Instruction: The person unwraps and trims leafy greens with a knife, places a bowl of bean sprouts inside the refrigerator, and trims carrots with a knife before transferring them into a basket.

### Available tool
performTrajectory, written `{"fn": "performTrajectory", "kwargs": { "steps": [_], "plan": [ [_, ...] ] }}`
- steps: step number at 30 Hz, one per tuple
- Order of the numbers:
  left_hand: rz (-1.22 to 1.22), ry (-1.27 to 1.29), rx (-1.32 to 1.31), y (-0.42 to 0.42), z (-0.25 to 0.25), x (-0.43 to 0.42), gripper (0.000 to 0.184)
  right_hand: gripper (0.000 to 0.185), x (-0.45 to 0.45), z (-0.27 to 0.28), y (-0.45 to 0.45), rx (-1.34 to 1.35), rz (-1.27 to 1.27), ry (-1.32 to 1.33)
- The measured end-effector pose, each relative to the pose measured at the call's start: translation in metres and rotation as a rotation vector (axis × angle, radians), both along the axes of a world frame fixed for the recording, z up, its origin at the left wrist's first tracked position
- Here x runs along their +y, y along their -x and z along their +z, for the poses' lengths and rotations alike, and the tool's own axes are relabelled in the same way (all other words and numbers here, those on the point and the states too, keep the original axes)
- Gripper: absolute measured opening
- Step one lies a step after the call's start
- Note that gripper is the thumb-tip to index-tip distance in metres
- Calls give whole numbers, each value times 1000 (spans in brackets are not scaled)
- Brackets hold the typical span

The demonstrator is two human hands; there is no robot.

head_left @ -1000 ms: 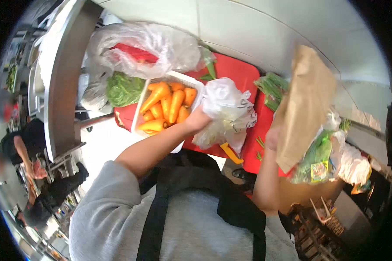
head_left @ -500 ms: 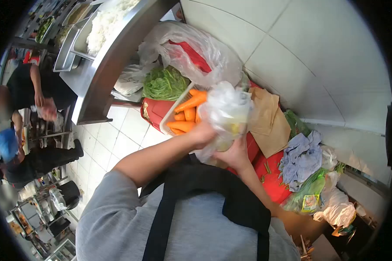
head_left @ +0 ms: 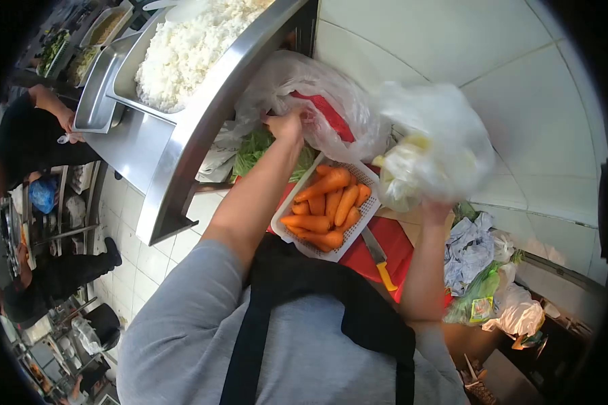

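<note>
My left hand (head_left: pixel 285 126) is at the edge of a large clear plastic bag (head_left: pixel 358 94) with something red inside, its fingers closed on the film. Below that wrist lie leafy greens (head_left: pixel 252 154), partly hidden by my forearm. My right hand (head_left: pixel 439 208) is closed around the bottom of a raised clear plastic bag (head_left: pixel 446 145) holding pale yellow-green pieces; motion blurs it. Between my arms, a white perforated basket (head_left: pixel 279 217) holds several carrots (head_left: pixel 332 182). A knife (head_left: pixel 378 260) with a yellow handle lies on the red surface (head_left: pixel 358 260) beside the basket.
At the upper left, a steel counter (head_left: pixel 138 145) carries a tray of white rice (head_left: pixel 196 57). A tiled wall (head_left: pixel 513 40) stands ahead. A bluish cloth (head_left: pixel 469 250) and bagged greens (head_left: pixel 476 297) lie at the right. Other people in dark clothes (head_left: pixel 54 277) are at the far left.
Both hands were together at the pale bag over the carrots. My right hand has carried it up and right; my left has moved to the large bag. The carrots and knife are now uncovered.
</note>
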State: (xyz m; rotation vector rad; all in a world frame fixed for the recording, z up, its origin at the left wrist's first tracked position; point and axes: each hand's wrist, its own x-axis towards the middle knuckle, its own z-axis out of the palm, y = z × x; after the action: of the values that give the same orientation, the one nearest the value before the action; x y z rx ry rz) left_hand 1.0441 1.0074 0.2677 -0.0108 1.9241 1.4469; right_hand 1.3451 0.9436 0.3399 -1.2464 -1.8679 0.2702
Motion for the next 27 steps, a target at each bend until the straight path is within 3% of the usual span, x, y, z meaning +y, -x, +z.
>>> {"fn": "performTrajectory", "kwargs": {
  "steps": [1, 2, 3, 4, 6, 7, 8, 9, 10, 13, 15, 18, 20, 22, 24, 27],
  "plan": [
    [15, -62, 36, 7, -23, 5, 68, 35, 20, 9, 12, 641, 329, 487],
    [-143, -211, -88, 18, -37, 2, 63, 30, 39, 19, 25, 1381, 358, 910],
    [-303, -361, -212, 32, -48, -5, 58, 29, 54, 29, 46, 695, 428, 902],
    [-464, -510, -333, 39, -51, -12, 55, 28, 70, 39, 67, 45, 484, 727],
    [-580, -629, -380, 28, 5, -53, 42, 30, 99, 38, 102, -327, 650, 1004],
    [-663, -623, -257, 30, 5, -74, 42, 29, 104, 51, 130, -546, 683, 1093],
    [-756, -511, -135, 28, 31, -98, 40, 30, 113, 42, 139, -288, 585, 1301],
    [-836, -581, -61, 33, 20, -117, 43, 30, 121, 24, 145, -18, 477, 1489],
    [-854, -527, -225, 35, 36, -134, 49, 30, 130, 7, 149, 264, 357, 1656],
    [-797, -640, -566, 42, 37, -157, 52, 32, 144, -19, 150, 1247, -58, 1291],
    [-783, -653, -689, 51, 46, -154, 53, 33, 141, -13, 156, 1330, -367, 743],
    [-836, -732, -663, 37, 56, -126, 39, 34, 136, -35, 153, 721, -387, 12],
    [-794, -769, -595, 32, 61, -103, 27, 28, 90, -28, 170, 137, -168, -199],
    [-704, -888, -589, 29, 88, -84, 24, 25, 74, -62, 168, 48, 134, 743],
    [-784, -1131, -688, 41, 108, -78, 16, 38, 56, -130, 131, -721, 421, 280],
    [-879, -932, -422, 59, 126, -76, 15, 40, 68, -110, 84, -662, -56, 839]
  ]
}}
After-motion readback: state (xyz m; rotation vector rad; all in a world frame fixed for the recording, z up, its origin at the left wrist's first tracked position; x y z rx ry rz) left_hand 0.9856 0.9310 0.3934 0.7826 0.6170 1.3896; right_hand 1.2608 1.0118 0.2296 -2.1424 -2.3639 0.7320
